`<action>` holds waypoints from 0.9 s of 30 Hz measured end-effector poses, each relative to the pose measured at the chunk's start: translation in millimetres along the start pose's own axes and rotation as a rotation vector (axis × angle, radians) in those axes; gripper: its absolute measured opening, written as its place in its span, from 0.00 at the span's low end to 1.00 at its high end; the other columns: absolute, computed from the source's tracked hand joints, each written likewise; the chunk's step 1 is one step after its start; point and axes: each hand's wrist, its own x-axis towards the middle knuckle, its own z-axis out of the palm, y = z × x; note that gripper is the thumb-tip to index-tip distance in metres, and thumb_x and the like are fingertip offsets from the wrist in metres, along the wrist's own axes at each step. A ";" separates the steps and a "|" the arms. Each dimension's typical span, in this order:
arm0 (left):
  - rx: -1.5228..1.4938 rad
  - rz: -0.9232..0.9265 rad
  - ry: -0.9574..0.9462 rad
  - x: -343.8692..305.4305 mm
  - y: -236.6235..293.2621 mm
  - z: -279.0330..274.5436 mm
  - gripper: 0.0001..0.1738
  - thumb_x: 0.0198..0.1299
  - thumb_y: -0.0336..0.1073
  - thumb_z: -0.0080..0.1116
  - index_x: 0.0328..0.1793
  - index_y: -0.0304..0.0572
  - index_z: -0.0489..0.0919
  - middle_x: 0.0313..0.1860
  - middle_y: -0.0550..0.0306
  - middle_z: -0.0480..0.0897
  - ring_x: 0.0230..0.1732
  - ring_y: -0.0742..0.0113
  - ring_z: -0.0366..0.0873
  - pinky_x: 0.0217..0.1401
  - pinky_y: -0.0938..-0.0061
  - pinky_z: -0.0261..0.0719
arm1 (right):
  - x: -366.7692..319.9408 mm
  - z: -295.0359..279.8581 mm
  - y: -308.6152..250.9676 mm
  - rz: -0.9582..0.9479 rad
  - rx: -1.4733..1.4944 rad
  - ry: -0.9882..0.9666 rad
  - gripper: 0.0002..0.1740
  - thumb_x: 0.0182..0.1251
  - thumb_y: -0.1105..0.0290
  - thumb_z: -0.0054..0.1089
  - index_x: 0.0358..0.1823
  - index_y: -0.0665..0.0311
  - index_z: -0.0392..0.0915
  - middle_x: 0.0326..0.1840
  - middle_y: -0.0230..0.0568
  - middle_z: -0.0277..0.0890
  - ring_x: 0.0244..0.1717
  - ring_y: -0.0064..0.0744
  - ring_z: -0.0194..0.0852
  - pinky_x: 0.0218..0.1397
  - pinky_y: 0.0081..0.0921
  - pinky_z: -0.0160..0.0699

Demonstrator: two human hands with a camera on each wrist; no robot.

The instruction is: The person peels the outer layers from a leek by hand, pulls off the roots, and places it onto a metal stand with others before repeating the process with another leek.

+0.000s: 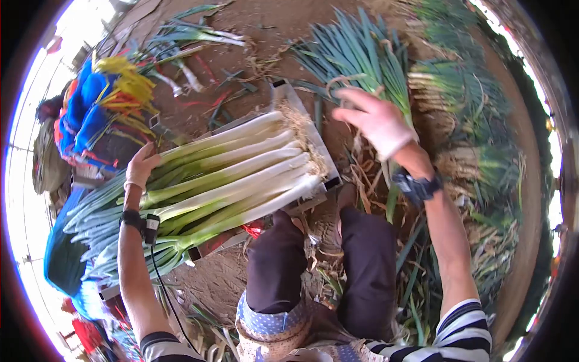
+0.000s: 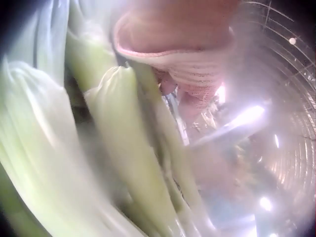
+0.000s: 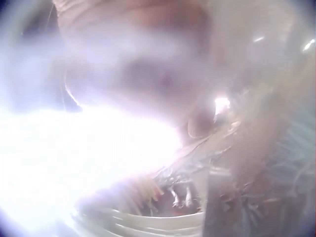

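A row of several thick leeks [image 1: 235, 166] lies side by side on a low metal stand [image 1: 322, 148], their white root ends against its pale upright end plate. My left hand [image 1: 142, 166], in a pale glove with bare fingertips, rests at the far edge of the row where the stems turn green. In the left wrist view the glove [image 2: 192, 64] lies over the outermost leek stem [image 2: 131, 133], the fingers partly hidden beneath. My right hand [image 1: 377, 120], also gloved, is raised past the root ends with fingers extended and nothing in it. Glare washes out much of the right wrist view.
A loose heap of green-topped leeks [image 1: 362, 57] lies beyond the right hand, with bundled leeks [image 1: 476, 108] along the right side. Yellow and red ties [image 1: 129, 90] hang over blue cloth at the left. Loose leeks [image 1: 199, 36] and trimmings lie on the dirt floor.
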 end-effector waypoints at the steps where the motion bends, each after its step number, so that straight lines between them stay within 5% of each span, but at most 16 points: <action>1: 0.008 0.010 -0.034 -3.0 4.5 -2.0 0.32 0.50 0.43 0.62 0.64 0.42 0.74 0.60 0.48 0.77 0.60 0.55 0.75 0.65 0.69 0.68 | -26.8 -12.5 24.9 0.092 -0.003 0.023 0.29 0.57 0.49 0.64 0.58 0.54 0.75 0.57 0.42 0.76 0.54 0.36 0.77 0.57 0.29 0.72; 4: 0.474 0.059 -0.042 -28.8 56.0 5.3 0.26 0.55 0.41 0.57 0.59 0.36 0.77 0.54 0.50 0.81 0.57 0.63 0.77 0.63 0.73 0.68 | -128.5 -9.5 131.9 0.445 -0.218 0.086 0.27 0.58 0.47 0.60 0.55 0.54 0.76 0.53 0.41 0.79 0.51 0.41 0.78 0.54 0.31 0.74; 6: 0.323 0.086 -0.148 -35.1 63.0 14.2 0.22 0.57 0.37 0.56 0.57 0.34 0.78 0.52 0.52 0.82 0.53 0.67 0.78 0.60 0.75 0.70 | -209.7 -2.1 165.9 0.683 -0.329 -0.131 0.25 0.59 0.46 0.55 0.49 0.57 0.78 0.47 0.44 0.80 0.49 0.47 0.77 0.51 0.35 0.74; 8: 0.008 -0.083 -0.251 -47.0 99.9 32.5 0.15 0.59 0.30 0.60 0.53 0.34 0.81 0.46 0.59 0.83 0.47 0.76 0.78 0.53 0.82 0.73 | -296.6 32.3 206.7 0.727 -0.282 -0.153 0.23 0.60 0.48 0.51 0.42 0.61 0.76 0.41 0.48 0.78 0.48 0.52 0.75 0.48 0.38 0.73; 10: 0.085 -0.042 -0.311 -74.9 191.9 70.5 0.15 0.59 0.29 0.60 0.52 0.33 0.81 0.45 0.59 0.83 0.46 0.76 0.78 0.51 0.83 0.74 | -347.3 60.3 207.6 1.043 -0.150 -0.311 0.19 0.64 0.54 0.51 0.48 0.58 0.76 0.48 0.47 0.77 0.49 0.54 0.73 0.51 0.43 0.73; 13: -0.220 0.087 -0.412 -117.5 310.8 144.0 0.17 0.61 0.32 0.57 0.55 0.30 0.79 0.43 0.57 0.83 0.44 0.73 0.79 0.51 0.79 0.75 | -407.6 123.2 247.1 1.031 -0.094 -0.286 0.15 0.64 0.58 0.51 0.46 0.58 0.76 0.46 0.47 0.75 0.51 0.50 0.73 0.52 0.41 0.73; 16: -0.761 0.252 -0.586 -158.6 394.5 232.1 0.21 0.67 0.38 0.51 0.61 0.33 0.74 0.47 0.52 0.82 0.43 0.65 0.80 0.53 0.68 0.76 | -378.4 104.5 212.7 0.880 -0.146 -0.369 0.11 0.64 0.65 0.51 0.46 0.57 0.77 0.48 0.44 0.73 0.52 0.47 0.72 0.54 0.36 0.75; 18: -1.144 0.217 -0.781 -182.1 430.2 293.8 0.20 0.65 0.38 0.53 0.59 0.34 0.76 0.46 0.51 0.82 0.44 0.62 0.79 0.55 0.64 0.75 | -359.1 119.1 237.6 0.826 -0.078 -0.282 0.13 0.64 0.61 0.53 0.44 0.59 0.77 0.49 0.44 0.74 0.51 0.49 0.73 0.53 0.39 0.73; 19: -1.279 0.066 -0.756 -196.6 448.2 323.8 0.18 0.64 0.38 0.55 0.55 0.35 0.77 0.44 0.52 0.82 0.41 0.62 0.79 0.53 0.65 0.75 | -348.9 128.1 255.5 0.766 -0.025 -0.205 0.15 0.63 0.57 0.54 0.42 0.60 0.77 0.50 0.45 0.75 0.50 0.51 0.73 0.52 0.42 0.72; 20: -1.407 -0.086 -0.723 -211.2 463.1 350.4 0.16 0.62 0.38 0.57 0.52 0.35 0.78 0.41 0.52 0.82 0.39 0.62 0.78 0.51 0.66 0.75 | -336.1 135.8 273.9 0.505 -0.326 -0.305 0.14 0.64 0.62 0.54 0.47 0.60 0.76 0.57 0.42 0.72 0.51 0.49 0.73 0.53 0.39 0.74; 22: -1.394 -0.204 -0.719 -240.1 474.5 393.6 0.15 0.62 0.38 0.58 0.51 0.36 0.78 0.40 0.52 0.82 0.38 0.63 0.78 0.50 0.66 0.75 | -303.6 164.5 320.9 0.429 -0.301 -0.236 0.13 0.60 0.67 0.58 0.46 0.58 0.75 0.51 0.44 0.71 0.54 0.41 0.72 0.49 0.36 0.77; 24: -1.373 -0.448 -0.687 -261.4 472.3 432.5 0.14 0.61 0.38 0.59 0.48 0.37 0.78 0.37 0.53 0.81 0.35 0.63 0.77 0.47 0.67 0.75 | -266.0 163.0 323.0 0.703 0.210 0.110 0.16 0.62 0.61 0.57 0.48 0.59 0.73 0.52 0.45 0.72 0.51 0.42 0.75 0.46 0.36 0.78; 27: -1.275 -0.699 -0.715 -272.5 457.6 473.4 0.12 0.60 0.38 0.61 0.43 0.38 0.78 0.32 0.55 0.80 0.31 0.65 0.76 0.40 0.70 0.75 | -206.6 172.8 355.9 0.739 -0.084 0.151 0.20 0.62 0.61 0.56 0.54 0.57 0.69 0.49 0.45 0.71 0.47 0.42 0.75 0.42 0.38 0.79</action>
